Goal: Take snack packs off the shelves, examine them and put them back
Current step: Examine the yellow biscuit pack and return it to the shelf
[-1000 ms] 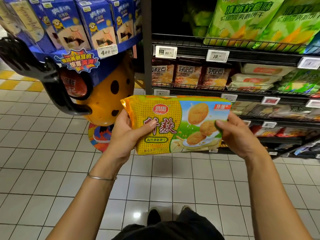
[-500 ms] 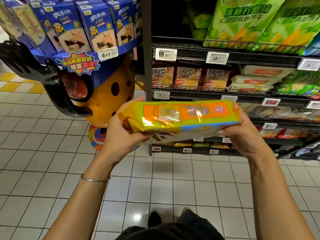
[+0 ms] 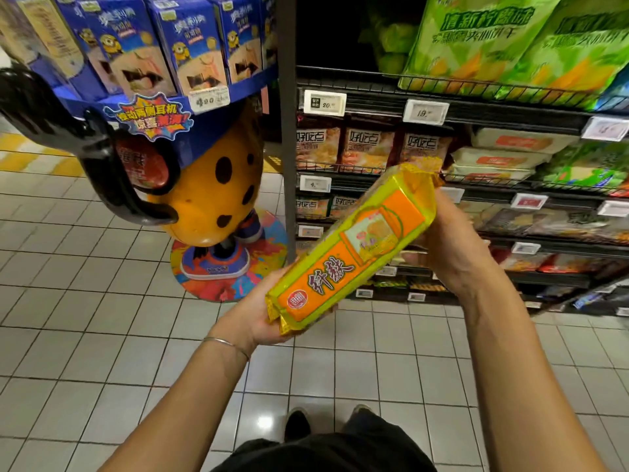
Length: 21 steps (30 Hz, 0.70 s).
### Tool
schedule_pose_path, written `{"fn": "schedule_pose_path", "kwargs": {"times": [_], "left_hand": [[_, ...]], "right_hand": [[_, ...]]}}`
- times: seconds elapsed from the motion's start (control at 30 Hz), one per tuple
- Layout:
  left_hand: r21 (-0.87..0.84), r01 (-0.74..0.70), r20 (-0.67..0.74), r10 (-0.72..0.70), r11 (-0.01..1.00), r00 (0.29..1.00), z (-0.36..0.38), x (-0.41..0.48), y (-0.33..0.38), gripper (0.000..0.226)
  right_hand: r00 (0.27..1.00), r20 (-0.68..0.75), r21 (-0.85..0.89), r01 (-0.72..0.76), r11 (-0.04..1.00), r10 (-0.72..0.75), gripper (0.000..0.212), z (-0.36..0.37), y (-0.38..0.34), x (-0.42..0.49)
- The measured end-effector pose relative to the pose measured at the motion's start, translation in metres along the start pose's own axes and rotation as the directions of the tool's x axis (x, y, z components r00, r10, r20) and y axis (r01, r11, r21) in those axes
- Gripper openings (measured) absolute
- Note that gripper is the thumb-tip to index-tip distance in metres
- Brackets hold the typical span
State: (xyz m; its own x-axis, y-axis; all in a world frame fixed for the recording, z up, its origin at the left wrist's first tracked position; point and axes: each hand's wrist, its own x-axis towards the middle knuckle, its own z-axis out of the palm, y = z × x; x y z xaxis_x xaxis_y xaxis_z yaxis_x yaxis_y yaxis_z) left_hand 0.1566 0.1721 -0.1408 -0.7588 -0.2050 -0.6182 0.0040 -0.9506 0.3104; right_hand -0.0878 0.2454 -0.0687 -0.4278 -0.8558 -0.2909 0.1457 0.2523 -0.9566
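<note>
A long yellow and orange biscuit pack (image 3: 354, 247) is held slanted in front of me, its narrow orange side up, the far end raised toward the shelves. My left hand (image 3: 262, 318) cups its near lower end from underneath. My right hand (image 3: 449, 243) grips the far upper end, fingers curled behind the pack. The black wire shelves (image 3: 476, 107) with price tags stand just beyond, stocked with green packs (image 3: 476, 39) on top and brown packs (image 3: 371, 148) below.
A promotional stand shaped like an orange spotted figure (image 3: 211, 185) with black headphones rises at the left, carrying blue boxes (image 3: 190, 42). White tiled floor (image 3: 85, 335) spreads below. My shoes (image 3: 296, 424) show at the bottom.
The pack was turned from its front face onto its narrow side, then swung from level to slanted. My left hand dropped to the near end; my right hand rose.
</note>
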Motion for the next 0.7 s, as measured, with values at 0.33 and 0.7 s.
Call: {"fn": "schedule_pose_path", "kwargs": {"times": [0.33, 0.7], "left_hand": [[0.029, 0.091, -0.162, -0.085, 0.995, 0.983, -0.001, 0.008, -0.004, 0.06], [0.132, -0.257, -0.198, 0.28, 0.957, 0.939, -0.013, 0.015, 0.007, 0.048]], "right_hand": [[0.997, 0.019, 0.002, -0.074, 0.997, 0.074, 0.042, -0.015, 0.012, 0.007], [0.985, 0.166, 0.361, -0.112, 0.926, 0.054, 0.05, -0.028, 0.024, -0.001]]}}
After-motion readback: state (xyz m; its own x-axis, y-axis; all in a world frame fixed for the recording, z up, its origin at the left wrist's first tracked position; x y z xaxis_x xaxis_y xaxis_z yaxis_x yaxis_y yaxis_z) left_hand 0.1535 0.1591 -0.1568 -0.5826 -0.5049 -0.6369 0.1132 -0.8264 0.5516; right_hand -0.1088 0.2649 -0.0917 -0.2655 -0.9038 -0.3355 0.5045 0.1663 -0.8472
